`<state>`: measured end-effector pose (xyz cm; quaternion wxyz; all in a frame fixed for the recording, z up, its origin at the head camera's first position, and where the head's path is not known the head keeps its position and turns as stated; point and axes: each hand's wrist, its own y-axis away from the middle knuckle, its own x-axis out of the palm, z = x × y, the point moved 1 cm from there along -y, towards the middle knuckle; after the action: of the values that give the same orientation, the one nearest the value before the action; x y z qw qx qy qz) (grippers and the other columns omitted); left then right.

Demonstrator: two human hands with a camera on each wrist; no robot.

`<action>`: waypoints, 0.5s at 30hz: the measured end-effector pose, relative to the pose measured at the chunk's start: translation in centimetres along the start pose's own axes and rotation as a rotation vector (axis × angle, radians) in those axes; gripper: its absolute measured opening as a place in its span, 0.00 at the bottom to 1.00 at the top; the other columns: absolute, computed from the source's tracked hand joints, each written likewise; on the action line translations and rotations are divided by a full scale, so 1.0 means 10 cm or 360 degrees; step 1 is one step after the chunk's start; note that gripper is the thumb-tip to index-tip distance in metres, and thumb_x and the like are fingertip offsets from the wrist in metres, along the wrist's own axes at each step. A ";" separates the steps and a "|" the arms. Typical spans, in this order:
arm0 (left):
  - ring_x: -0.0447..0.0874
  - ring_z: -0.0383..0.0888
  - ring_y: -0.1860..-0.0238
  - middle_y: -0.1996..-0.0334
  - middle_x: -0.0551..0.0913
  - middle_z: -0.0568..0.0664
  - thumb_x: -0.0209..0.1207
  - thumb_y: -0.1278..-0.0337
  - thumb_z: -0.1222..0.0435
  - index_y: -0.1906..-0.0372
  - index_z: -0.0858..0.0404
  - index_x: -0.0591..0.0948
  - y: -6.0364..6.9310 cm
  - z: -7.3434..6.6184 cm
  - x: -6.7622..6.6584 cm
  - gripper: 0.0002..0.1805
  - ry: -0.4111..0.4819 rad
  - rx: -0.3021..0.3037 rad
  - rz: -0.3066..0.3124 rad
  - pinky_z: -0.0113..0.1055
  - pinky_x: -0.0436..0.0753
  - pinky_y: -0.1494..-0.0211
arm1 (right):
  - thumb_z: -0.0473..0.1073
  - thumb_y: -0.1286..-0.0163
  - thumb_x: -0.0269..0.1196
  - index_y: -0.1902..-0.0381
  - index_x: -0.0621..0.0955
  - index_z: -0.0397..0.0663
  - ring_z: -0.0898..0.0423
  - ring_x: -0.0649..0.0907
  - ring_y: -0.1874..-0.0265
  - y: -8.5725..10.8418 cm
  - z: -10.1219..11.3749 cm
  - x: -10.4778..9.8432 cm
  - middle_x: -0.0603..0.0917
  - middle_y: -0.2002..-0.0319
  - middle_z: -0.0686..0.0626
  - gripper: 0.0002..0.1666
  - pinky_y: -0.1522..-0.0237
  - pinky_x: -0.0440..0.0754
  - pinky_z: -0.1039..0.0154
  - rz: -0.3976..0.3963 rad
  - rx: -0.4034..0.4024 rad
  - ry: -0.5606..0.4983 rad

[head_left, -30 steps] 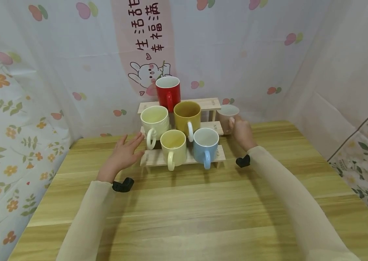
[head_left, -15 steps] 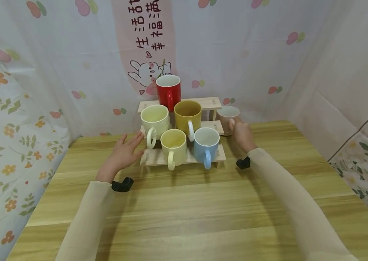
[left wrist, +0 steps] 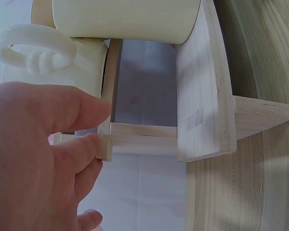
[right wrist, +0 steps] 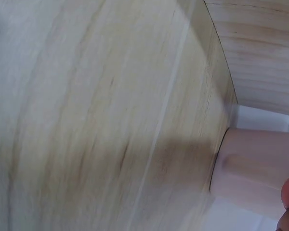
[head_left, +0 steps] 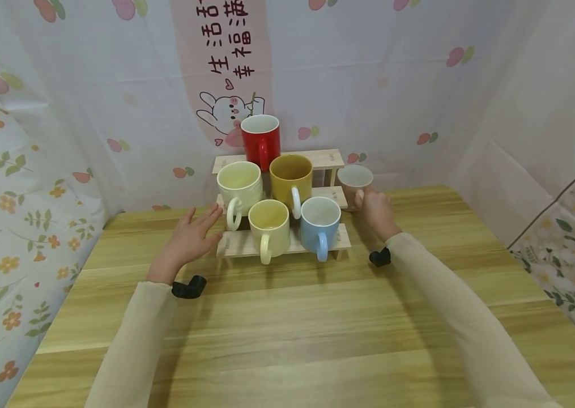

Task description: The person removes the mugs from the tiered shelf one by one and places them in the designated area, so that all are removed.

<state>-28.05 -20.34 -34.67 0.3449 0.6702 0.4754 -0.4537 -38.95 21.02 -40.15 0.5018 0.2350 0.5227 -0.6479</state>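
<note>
We see the left hand (head_left: 185,241) spread, fingers mostly straight, touching the left end of the wooden rack's (head_left: 238,243) middle shelf. The right hand (head_left: 379,212) has its fingers curled round the handle of a pink mug (head_left: 348,195), upright just beside the rack's right end (the right wrist view gives us only fingertips at its edge). On the middle shelf we find a pale green mug (head_left: 246,195) and a mustard mug (head_left: 284,187); below them, a yellow mug (head_left: 276,232) and a blue mug (head_left: 310,229); on top, a red mug (head_left: 253,147). The tabletop (head_left: 287,328) spreads beneath, with a printed curtain (head_left: 369,85) behind.
</note>
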 end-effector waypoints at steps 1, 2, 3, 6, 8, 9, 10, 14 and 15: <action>0.33 0.72 0.27 0.24 0.49 0.57 0.46 0.32 0.57 0.25 0.62 0.52 0.00 0.00 0.00 0.35 0.0005 -0.0004 -0.0001 0.65 0.38 0.28 | 0.40 0.29 0.48 0.82 0.65 0.44 0.46 0.69 0.82 0.00 0.00 0.00 0.70 0.85 0.41 0.19 0.80 0.71 0.49 0.0009 0.0000 -0.0003; 0.33 0.72 0.27 0.24 0.50 0.57 0.46 0.32 0.57 0.25 0.62 0.53 0.00 0.00 0.00 0.34 0.0004 -0.0005 -0.0001 0.65 0.38 0.28 | 0.40 0.29 0.48 0.82 0.64 0.45 0.46 0.69 0.83 0.00 0.00 0.00 0.69 0.85 0.42 0.19 0.81 0.71 0.51 0.0018 0.0000 -0.0003; 0.33 0.72 0.27 0.24 0.50 0.57 0.46 0.32 0.57 0.25 0.62 0.53 0.00 0.00 0.00 0.34 0.0002 -0.0007 0.0000 0.65 0.38 0.28 | 0.40 0.29 0.48 0.82 0.64 0.45 0.47 0.69 0.83 0.00 0.00 0.00 0.69 0.85 0.42 0.19 0.81 0.70 0.52 0.0023 0.0000 -0.0004; 0.33 0.72 0.27 0.24 0.49 0.56 0.46 0.32 0.57 0.25 0.62 0.52 0.00 0.00 0.00 0.34 0.0010 -0.0013 0.0004 0.65 0.38 0.28 | 0.41 0.29 0.49 0.82 0.64 0.46 0.49 0.69 0.84 -0.01 -0.01 -0.01 0.68 0.86 0.45 0.19 0.82 0.68 0.56 0.0049 -0.0019 -0.0003; 0.33 0.72 0.27 0.24 0.49 0.56 0.46 0.32 0.57 0.25 0.62 0.53 0.00 0.00 0.00 0.34 0.0010 -0.0015 0.0008 0.65 0.38 0.28 | 0.42 0.28 0.51 0.83 0.65 0.46 0.49 0.70 0.85 -0.01 -0.02 -0.01 0.69 0.87 0.46 0.20 0.83 0.68 0.57 0.0066 -0.0042 0.0009; 0.33 0.72 0.27 0.24 0.49 0.56 0.46 0.32 0.57 0.25 0.61 0.52 0.00 0.01 0.00 0.34 0.0014 -0.0020 0.0012 0.65 0.38 0.28 | 0.43 0.28 0.52 0.82 0.65 0.46 0.49 0.70 0.85 -0.02 -0.02 -0.01 0.71 0.86 0.45 0.21 0.83 0.69 0.57 0.0070 -0.0049 0.0014; 0.32 0.72 0.27 0.24 0.49 0.56 0.46 0.32 0.57 0.25 0.61 0.52 0.00 0.01 0.00 0.35 0.0017 -0.0022 0.0015 0.66 0.38 0.28 | 0.45 0.28 0.53 0.82 0.66 0.45 0.49 0.71 0.85 -0.02 -0.02 -0.02 0.72 0.86 0.44 0.21 0.83 0.70 0.56 0.0077 -0.0057 0.0018; 0.33 0.72 0.27 0.24 0.49 0.56 0.46 0.32 0.57 0.25 0.62 0.52 0.00 0.01 0.00 0.35 0.0020 -0.0012 0.0009 0.65 0.38 0.28 | 0.48 0.30 0.57 0.72 0.74 0.36 0.45 0.77 0.83 -0.03 0.01 -0.06 0.78 0.81 0.38 0.20 0.81 0.75 0.51 0.0091 -0.0041 0.0010; 0.33 0.72 0.27 0.24 0.49 0.56 0.46 0.32 0.57 0.25 0.62 0.52 0.00 0.01 0.00 0.35 0.0022 -0.0011 0.0007 0.65 0.38 0.28 | 0.48 0.30 0.57 0.69 0.75 0.32 0.42 0.79 0.82 -0.04 0.03 -0.08 0.79 0.79 0.35 0.21 0.81 0.77 0.49 0.0080 -0.0035 0.0006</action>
<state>-28.10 -20.44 -34.69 0.3449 0.6733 0.4778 -0.4466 -38.90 21.10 -39.19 0.5196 0.2437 0.5247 -0.6288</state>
